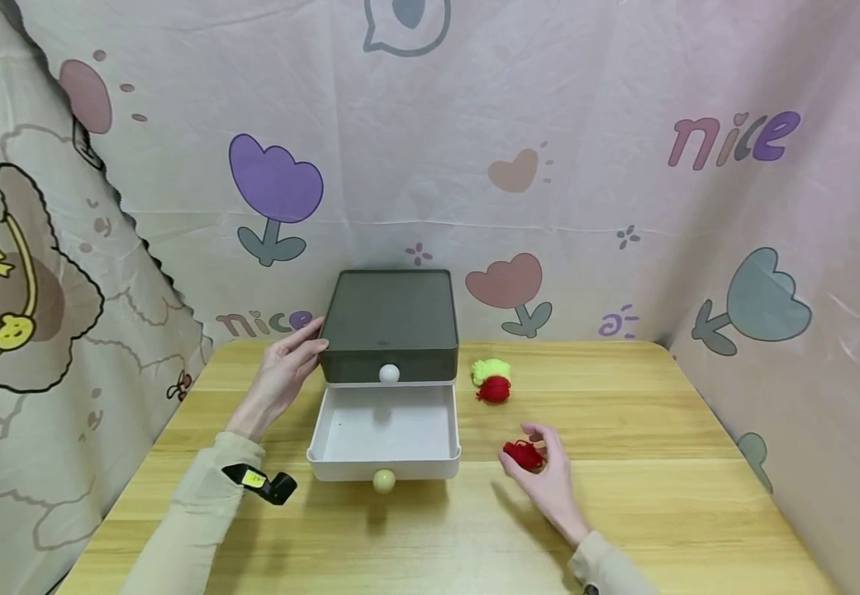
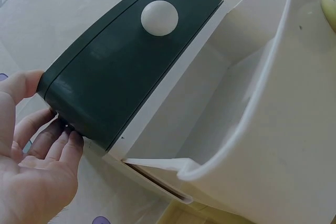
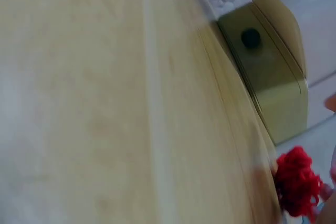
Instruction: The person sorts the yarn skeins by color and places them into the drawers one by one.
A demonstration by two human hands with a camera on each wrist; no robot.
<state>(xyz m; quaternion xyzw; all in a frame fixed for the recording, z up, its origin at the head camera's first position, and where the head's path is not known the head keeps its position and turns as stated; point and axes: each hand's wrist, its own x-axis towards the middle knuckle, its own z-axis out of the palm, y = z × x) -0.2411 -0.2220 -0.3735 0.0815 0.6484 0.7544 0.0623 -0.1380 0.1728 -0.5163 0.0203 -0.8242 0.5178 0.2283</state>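
Note:
A small cabinet with a dark green top (image 1: 391,314) and a white knob stands at the back of the table. Below its green drawer, a white drawer (image 1: 385,421) with a pale yellow knob is pulled out, its inside bare. My left hand (image 1: 284,372) rests against the cabinet's left side; in the left wrist view its fingertips touch the green side and lower edge. To the right of the drawer, my right hand (image 1: 544,475) pinches a red yarn ball (image 1: 523,454) between thumb and fingers. That ball shows at the lower right in the right wrist view (image 3: 296,182).
Beside the cabinet's right side lie a yellow-green yarn ball (image 1: 491,370) and another red yarn ball (image 1: 494,389), close together. A printed curtain (image 1: 586,165) hangs behind the wooden table (image 1: 623,430). An olive box with a dark knob (image 3: 251,38) shows past the table edge.

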